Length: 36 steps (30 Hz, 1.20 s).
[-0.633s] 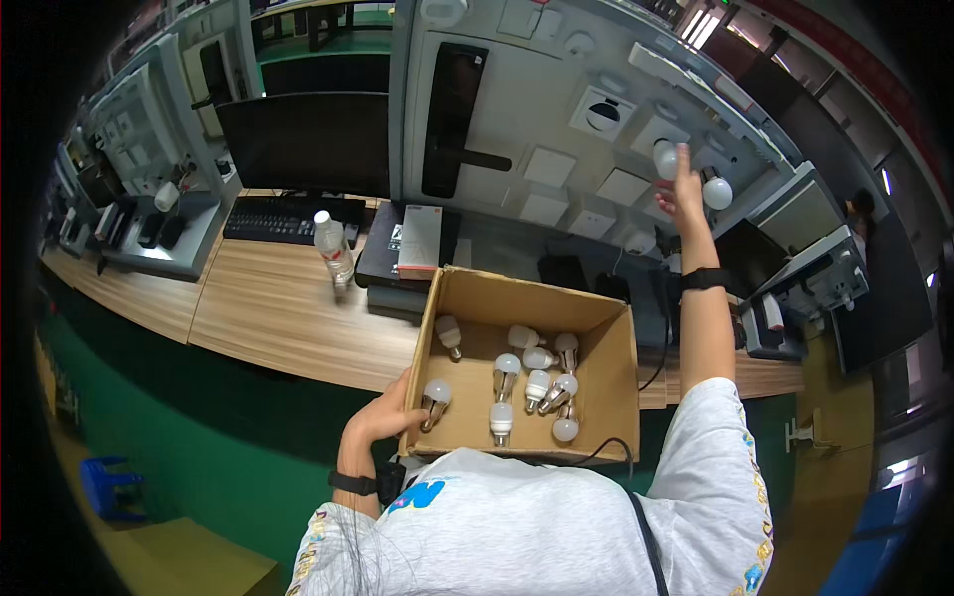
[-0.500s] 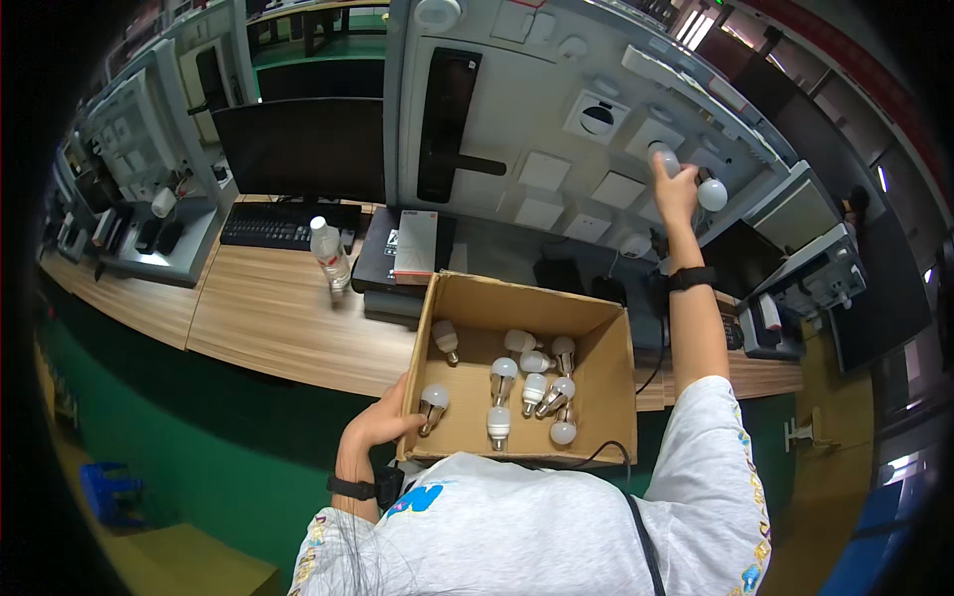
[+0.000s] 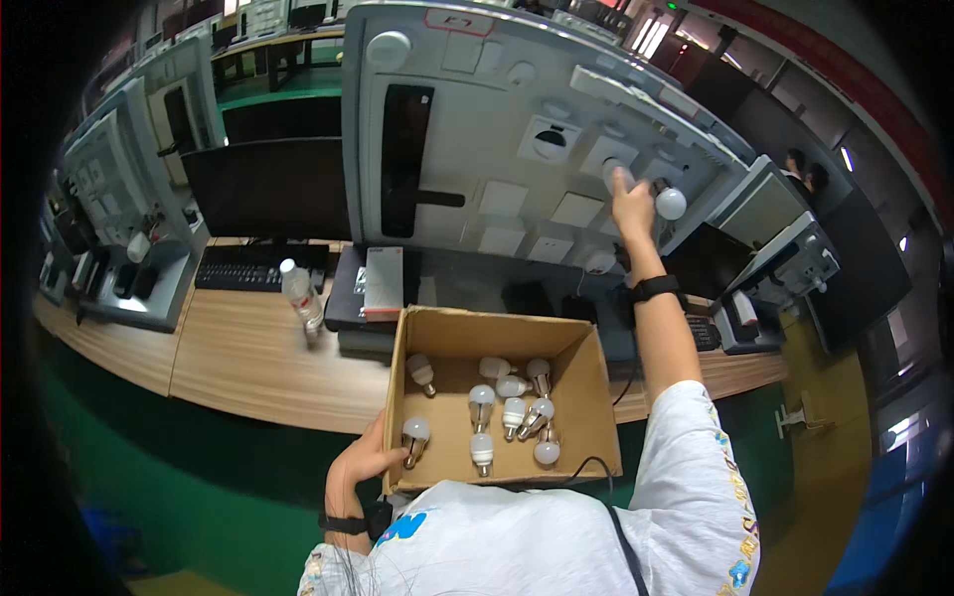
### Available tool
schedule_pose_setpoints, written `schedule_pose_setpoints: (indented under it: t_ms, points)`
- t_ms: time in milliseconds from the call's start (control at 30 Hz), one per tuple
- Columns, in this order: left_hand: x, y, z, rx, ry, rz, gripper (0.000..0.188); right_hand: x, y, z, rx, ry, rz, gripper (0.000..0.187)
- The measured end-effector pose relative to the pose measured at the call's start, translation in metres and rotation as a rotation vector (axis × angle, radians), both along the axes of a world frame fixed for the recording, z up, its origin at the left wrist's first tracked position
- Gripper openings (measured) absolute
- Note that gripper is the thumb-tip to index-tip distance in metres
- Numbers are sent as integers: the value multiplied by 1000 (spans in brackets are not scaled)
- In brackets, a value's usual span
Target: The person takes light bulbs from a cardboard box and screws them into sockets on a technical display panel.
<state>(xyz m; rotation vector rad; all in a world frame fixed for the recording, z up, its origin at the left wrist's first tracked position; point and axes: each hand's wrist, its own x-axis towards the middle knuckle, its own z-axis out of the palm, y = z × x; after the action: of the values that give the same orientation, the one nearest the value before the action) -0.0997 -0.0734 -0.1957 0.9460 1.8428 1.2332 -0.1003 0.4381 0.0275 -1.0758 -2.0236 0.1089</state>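
My left hand [image 3: 362,459] grips the left wall of an open cardboard box [image 3: 589,382], its thumb over the rim. Several white-domed light bulbs lie loose inside, among them a bulb [image 3: 415,431] beside my left thumb. My right arm stretches forward to an upright grey display panel [image 3: 467,129]. There my right hand [image 3: 636,211] closes its fingers round a light bulb [image 3: 616,173] at the panel; its base is hidden. A second bulb [image 3: 672,204] sticks out from the panel just right of that hand.
Switches, a round-faced device [image 3: 550,145] and a black door lock [image 3: 407,164] are mounted on the panel. On the wooden table stand a water bottle [image 3: 300,298], keyboard [image 3: 260,268] and monitor [image 3: 266,189]. A grey box [image 3: 384,283] lies behind the cardboard box.
The whole view has shifted, so the panel and cardboard box sit lower and further left. My right hand stays on the bulb at the panel, and my left hand keeps hold of the box.
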Motion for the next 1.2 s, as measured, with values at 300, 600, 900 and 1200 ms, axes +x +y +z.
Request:
schedule_pose_setpoints:
  t_ms: [300,600,900,1200]
  points:
    - [2,1,14,6,-21,13,79,11,-22,4,104,38,253,79]
    - [1,3,6,68,-62,-12,77,9,10,13,-924,299,409,84]
    - [-1,3,-4,-72,-138,7,78,8,-7,9,-90,47,116,64]
    - [-4,0,-20,-28,-46,-15,77,12,-17,13,-86,-69,92,63]
